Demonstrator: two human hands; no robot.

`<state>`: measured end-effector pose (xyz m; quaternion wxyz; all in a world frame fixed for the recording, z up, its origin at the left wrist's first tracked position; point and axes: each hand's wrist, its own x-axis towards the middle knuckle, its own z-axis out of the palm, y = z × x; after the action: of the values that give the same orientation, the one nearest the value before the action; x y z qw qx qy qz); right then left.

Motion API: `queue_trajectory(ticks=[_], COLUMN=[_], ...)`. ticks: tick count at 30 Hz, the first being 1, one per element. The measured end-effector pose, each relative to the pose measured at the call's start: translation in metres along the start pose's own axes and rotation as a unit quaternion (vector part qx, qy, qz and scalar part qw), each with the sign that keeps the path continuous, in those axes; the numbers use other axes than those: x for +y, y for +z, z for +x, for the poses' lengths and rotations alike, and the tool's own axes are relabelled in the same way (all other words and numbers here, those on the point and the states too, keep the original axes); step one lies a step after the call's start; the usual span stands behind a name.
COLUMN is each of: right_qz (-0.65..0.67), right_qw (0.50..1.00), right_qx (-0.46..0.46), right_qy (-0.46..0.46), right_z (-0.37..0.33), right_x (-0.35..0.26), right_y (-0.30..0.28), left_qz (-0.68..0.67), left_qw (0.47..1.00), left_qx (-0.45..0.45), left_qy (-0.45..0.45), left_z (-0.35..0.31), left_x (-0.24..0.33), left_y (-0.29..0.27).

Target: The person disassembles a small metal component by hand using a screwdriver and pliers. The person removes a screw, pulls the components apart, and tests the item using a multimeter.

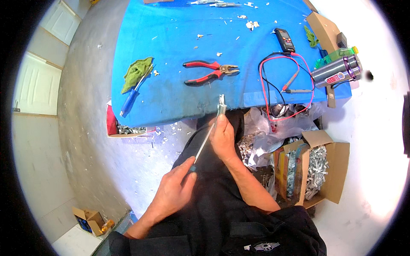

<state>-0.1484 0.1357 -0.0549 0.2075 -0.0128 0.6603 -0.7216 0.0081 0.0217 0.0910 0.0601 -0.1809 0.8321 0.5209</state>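
Pliers [221,68] beyond hands [224,140], gaps either side

Black clothing [209,213], white emblem [266,247], bare forearms [253,185]

Red-and-black-handled metal pliers [210,71] lying on a blue-covered worktop [168,100], kinda between a crumpled green cloth [137,74] and a black handheld multimeter [285,40] with thin red and black leads [291,80]. Oh, and a grey metal flask [331,73] off right.

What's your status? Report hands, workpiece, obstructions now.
Left hand gripping screwdriver. Right hand holding slim pale piece, far end exposed. Pliers on blue tabletop beyond, touching neither hand.
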Motion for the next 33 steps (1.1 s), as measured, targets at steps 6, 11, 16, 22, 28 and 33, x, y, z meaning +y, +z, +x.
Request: queue_trajectory(ticks=[6, 11, 16, 22, 28, 33], right_qz=[-0.107, -0.097, -0.068, 0.05, 0.12, 0.124], right_qw=[0.993, 0.993, 0.997, 0.998, 0.989, 0.989], right_qx=[0.035, 0.04, 0.022, -0.032, -0.027, -0.014], right_qy=[-0.043, -0.053, -0.043, 0.035, 0.076, 0.082], right_z=[-0.002, -0.002, -0.002, -0.003, -0.004, -0.005], right_x=[-0.003, -0.001, 0.001, -0.001, -0.012, -0.014], right_y=[0.005, 0.007, 0.006, -0.001, 0.006, 0.01], left_qz=[0.016, 0.096, 0.017, 0.031, 0.056, 0.076], left_qw=[1.0, 0.989, 1.0, 0.999, 0.998, 0.997], left_qx=[-0.01, -0.058, 0.012, 0.006, 0.008, 0.001], left_qy=[-0.017, -0.099, -0.01, -0.006, -0.027, -0.031], left_z=[0.004, 0.008, 0.004, 0.007, -0.001, -0.002], left_x=[0.0, 0.015, -0.002, 0.005, 0.007, 0.006], left_y=[-0.004, -0.007, 0.004, -0.006, -0.004, -0.002])
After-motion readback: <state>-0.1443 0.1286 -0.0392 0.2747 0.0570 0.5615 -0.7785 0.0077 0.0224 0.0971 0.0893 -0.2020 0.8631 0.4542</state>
